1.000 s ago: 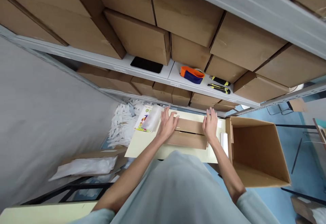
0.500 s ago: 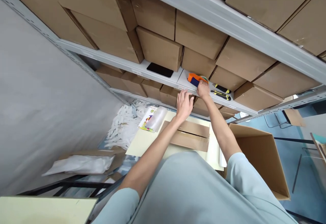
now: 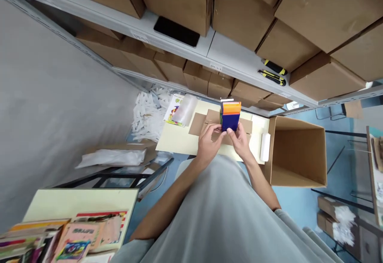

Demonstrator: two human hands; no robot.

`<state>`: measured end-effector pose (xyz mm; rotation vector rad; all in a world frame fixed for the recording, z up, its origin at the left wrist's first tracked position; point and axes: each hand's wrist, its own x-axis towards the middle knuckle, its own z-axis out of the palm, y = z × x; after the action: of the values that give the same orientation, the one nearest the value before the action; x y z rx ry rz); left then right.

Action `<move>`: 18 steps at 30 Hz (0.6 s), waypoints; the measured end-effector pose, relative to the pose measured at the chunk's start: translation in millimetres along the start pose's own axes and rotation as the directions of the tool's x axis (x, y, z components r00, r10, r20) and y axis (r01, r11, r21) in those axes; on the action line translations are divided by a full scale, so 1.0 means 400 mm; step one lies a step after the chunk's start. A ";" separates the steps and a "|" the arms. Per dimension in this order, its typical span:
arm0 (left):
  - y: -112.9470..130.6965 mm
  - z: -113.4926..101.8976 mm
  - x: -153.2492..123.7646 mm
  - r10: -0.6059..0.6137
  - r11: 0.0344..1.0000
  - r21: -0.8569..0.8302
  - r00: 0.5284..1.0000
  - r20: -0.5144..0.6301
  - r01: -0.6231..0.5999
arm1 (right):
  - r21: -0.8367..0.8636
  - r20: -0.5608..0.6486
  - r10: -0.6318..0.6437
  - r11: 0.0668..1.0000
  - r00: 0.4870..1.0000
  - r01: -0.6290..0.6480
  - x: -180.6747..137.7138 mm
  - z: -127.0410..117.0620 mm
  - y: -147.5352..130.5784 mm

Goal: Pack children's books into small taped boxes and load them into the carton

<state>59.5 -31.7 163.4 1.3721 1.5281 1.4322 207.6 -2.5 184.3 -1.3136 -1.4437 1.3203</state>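
Both of my hands hold an orange and dark blue tape dispenser (image 3: pixel 230 120) upright over the table. My left hand (image 3: pixel 208 141) has its fingers closed at the dispenser's lower left side. My right hand (image 3: pixel 240 141) grips it from the lower right, thumb against the blue face. Beneath them a flat cardboard box (image 3: pixel 213 116) lies on the pale yellow table (image 3: pixel 173 140), partly covered by my hands and the dispenser.
A large open carton (image 3: pixel 296 149) stands right of the table, beside a white roll (image 3: pixel 265 147). Utility knives (image 3: pixel 273 77) and a black phone-like slab (image 3: pixel 176 31) lie on the shelf (image 3: pixel 230 55). Bubble wrap (image 3: pixel 185 109) and shredded paper (image 3: pixel 146 115) are at left; books (image 3: pixel 74 239) lie lower left.
The tape dispenser has come off the shelf, down and toward me over the table. My left hand has joined my right hand on it. The view has tipped downward.
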 end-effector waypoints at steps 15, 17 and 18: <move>0.061 -0.193 0.008 -0.090 0.989 -0.107 0.986 0.140 0.106 | -0.041 0.194 0.091 0.996 0.977 -0.084 -0.073 0.007 -0.048; 0.084 -0.217 0.048 -0.096 0.984 -0.142 0.989 0.108 0.111 | -0.092 0.239 0.087 0.994 0.967 -0.066 -0.080 -0.004 -0.058; 0.097 -0.226 0.069 -0.088 0.985 -0.135 0.988 0.125 0.105 | -0.118 0.261 0.087 0.991 0.962 -0.058 -0.084 -0.011 -0.062</move>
<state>-21.4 -38.3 225.2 1.2579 1.3715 1.3482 213.0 -32.9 212.5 -1.3078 -1.6848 1.5306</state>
